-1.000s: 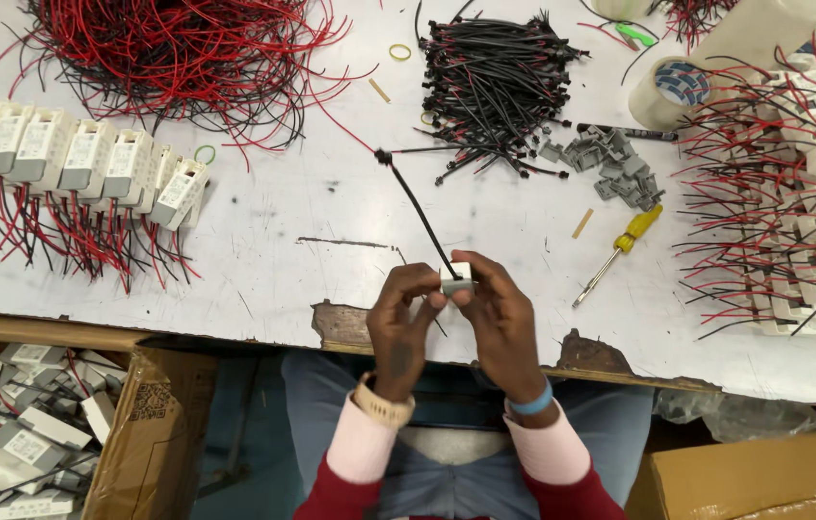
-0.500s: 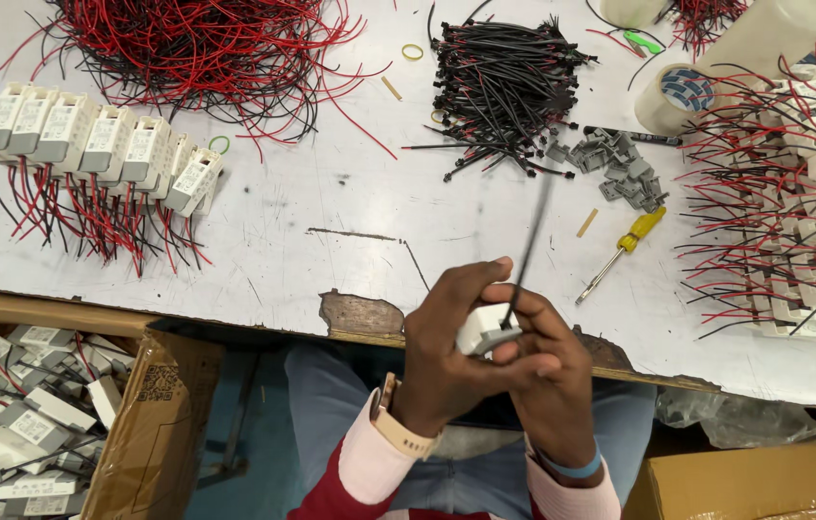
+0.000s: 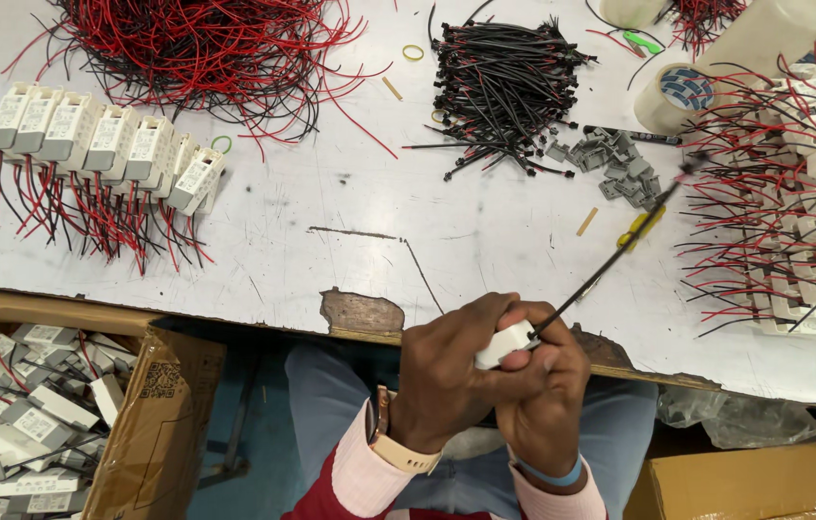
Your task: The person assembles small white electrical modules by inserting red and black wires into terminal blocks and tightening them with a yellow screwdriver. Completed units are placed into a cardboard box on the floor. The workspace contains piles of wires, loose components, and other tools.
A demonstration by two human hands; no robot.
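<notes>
- Over the lap, just below the worn edge of the white table (image 3: pixel 350 231), both hands meet around a small white module (image 3: pixel 506 343).
- Left hand (image 3: pixel 447 380) wraps it from the left, fingers curled closed on it.
- Right hand (image 3: pixel 545 404) clamps it from below, thumb on top.
- Black cable tie (image 3: pixel 610 270) slants up-right from the module, over the yellow screwdriver (image 3: pixel 641 227).

The scene is viewed steeply downward from a single head-worn camera, close above the hands (image 3: pixel 490 385), across the white table (image 3: pixel 350 231) (its near edge is crossed low in frame)
</notes>
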